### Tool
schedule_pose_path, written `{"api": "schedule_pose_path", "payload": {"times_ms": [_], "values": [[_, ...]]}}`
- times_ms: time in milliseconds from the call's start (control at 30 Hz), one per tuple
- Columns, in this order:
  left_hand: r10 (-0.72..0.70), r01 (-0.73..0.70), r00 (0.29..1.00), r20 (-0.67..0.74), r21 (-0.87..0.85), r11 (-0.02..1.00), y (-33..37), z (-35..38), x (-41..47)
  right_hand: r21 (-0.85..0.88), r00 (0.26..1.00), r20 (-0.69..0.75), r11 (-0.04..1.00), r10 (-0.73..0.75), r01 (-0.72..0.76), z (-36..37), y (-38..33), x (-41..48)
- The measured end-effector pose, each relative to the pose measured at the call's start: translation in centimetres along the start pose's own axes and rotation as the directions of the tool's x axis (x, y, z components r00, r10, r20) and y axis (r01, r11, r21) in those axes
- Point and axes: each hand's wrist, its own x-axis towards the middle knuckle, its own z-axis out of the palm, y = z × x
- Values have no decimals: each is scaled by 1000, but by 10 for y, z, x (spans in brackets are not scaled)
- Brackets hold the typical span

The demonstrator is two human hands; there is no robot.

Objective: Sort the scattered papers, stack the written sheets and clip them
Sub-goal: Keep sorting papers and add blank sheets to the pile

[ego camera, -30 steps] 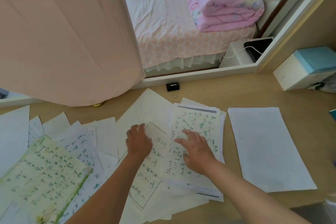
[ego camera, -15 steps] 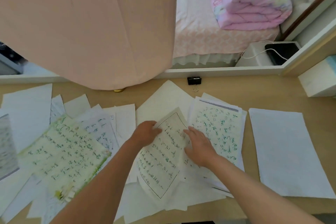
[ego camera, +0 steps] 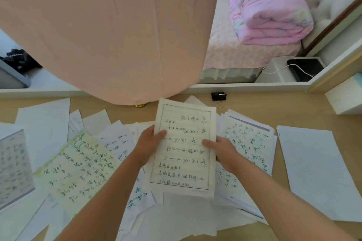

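Observation:
A cream sheet with a ruled border and handwriting is held up over the desk between both hands. My left hand grips its left edge with the thumb on top. My right hand grips its right edge the same way. To the right lies a stack of written sheets with green script. To the left lie a yellow-green written sheet and several scattered papers. A black binder clip sits at the desk's back edge.
A blank white sheet lies at the right on the wooden desk. A pink curtain hangs over the desk's back. A white box stands at the far right. Beyond are a bed and a folded pink quilt.
Both hands have lifted the bordered written sheet off the pile and turned it upright in front of me. The camera view has shifted left.

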Motion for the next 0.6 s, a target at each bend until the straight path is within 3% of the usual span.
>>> {"api": "schedule_pose_path", "payload": {"times_ms": [67, 133, 267, 333, 433, 600], "values": [[2, -6, 1000, 30, 112, 994, -7, 12, 14, -126, 982, -188, 992, 2, -26, -12, 7, 4], [33, -48, 998, 59, 283, 958, -15, 22, 32, -170, 919, -395, 983, 0, -73, -28, 16, 5], [126, -112, 992, 30, 688, 717, -20, 32, 69, -194, 788, -616, 971, -9, -140, -61, 34, 0], [146, -101, 989, 16, 795, 599, -15, 39, 83, -187, 760, -650, 970, -4, -155, -72, 44, 1], [109, -30, 994, -21, 892, 451, -6, 53, 94, -204, 787, -616, 970, -24, -130, -75, 56, 4], [9, 103, 993, -118, 900, 423, 2, 65, 107, -263, 794, -605, 955, -51, -139, -69, 65, 12]]}}
